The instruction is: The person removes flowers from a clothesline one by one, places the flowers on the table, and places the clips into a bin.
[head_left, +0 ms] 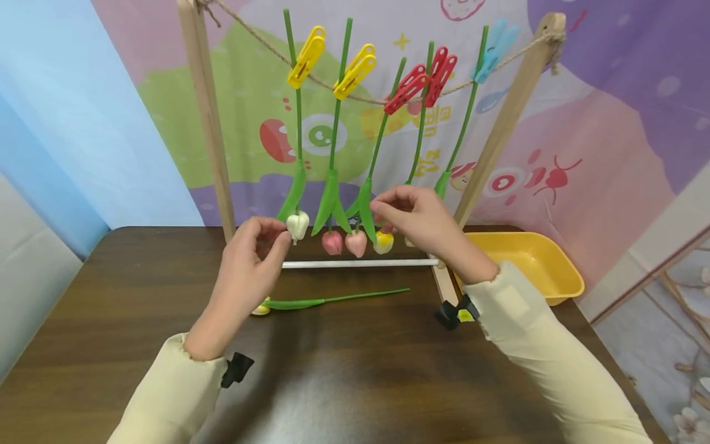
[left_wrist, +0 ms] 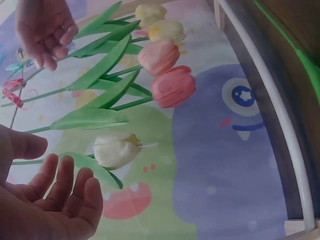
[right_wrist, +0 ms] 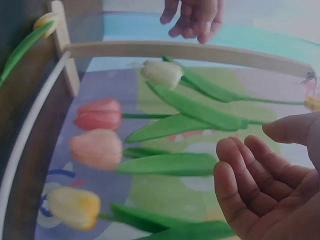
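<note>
Several artificial tulips hang head down, their stems clipped by clothespins to a twine point(head_left: 255, 34). My left hand point(head_left: 244, 265) is beside the white tulip point(head_left: 297, 226), its fingers loosely bent and a gap between thumb and fingertips. To the right hang a deep pink tulip point(head_left: 332, 242), a pale pink tulip point(head_left: 356, 243) and a yellow-white tulip point(head_left: 383, 242). Near their leaves, my right hand point(head_left: 421, 219) is raised with relaxed fingers, holding nothing; it hides most of another pale tulip point(left_wrist: 150, 15). Two yellow clothespins point(head_left: 307, 57), two red clothespins point(head_left: 440, 77) and a blue clothespin point(head_left: 495, 50) grip the stems.
Wooden posts point(head_left: 208, 117) hold the twine, with a white rod point(head_left: 360, 263) low between them. One yellow tulip point(head_left: 355, 296) lies on the brown table point(head_left: 355, 382) in front of the rod. A yellow basin point(head_left: 554, 262) stands at the right, behind the right forearm.
</note>
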`<action>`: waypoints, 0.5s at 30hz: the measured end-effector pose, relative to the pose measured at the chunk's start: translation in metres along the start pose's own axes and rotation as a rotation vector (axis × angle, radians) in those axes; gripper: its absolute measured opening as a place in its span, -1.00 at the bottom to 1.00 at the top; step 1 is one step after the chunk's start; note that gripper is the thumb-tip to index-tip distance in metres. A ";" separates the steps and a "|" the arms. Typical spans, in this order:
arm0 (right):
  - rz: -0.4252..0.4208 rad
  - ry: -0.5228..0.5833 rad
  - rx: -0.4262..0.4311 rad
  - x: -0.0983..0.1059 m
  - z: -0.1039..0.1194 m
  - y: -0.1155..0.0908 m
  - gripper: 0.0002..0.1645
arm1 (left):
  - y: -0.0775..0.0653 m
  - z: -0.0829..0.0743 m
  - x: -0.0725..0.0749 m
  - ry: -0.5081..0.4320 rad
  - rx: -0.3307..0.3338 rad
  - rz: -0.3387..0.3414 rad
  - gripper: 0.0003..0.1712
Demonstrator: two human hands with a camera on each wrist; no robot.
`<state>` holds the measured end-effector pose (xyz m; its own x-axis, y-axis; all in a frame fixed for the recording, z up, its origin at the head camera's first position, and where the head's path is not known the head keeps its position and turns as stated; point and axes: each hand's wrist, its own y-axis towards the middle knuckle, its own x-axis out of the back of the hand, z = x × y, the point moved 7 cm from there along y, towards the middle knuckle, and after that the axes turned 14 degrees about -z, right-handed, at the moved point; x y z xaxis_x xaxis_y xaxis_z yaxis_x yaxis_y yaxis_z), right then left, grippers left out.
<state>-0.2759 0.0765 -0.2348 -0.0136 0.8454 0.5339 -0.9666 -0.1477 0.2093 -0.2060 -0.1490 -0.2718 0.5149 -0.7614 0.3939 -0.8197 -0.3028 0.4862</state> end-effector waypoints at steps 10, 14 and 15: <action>-0.086 0.092 0.037 0.004 0.026 0.004 -0.69 | 0.016 -0.001 -0.008 -0.090 0.037 -0.050 -0.75; -0.096 0.098 0.048 0.003 0.037 0.006 -0.72 | 0.019 -0.003 -0.009 -0.122 0.045 -0.066 -0.74; -0.097 0.102 0.056 0.002 0.041 0.006 -0.73 | 0.020 -0.004 -0.010 -0.130 0.046 -0.070 -0.74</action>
<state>-0.2716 0.0564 -0.1984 0.0508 0.9044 0.4236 -0.9490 -0.0884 0.3027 -0.2261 -0.1454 -0.2631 0.5366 -0.8046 0.2544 -0.7954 -0.3815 0.4710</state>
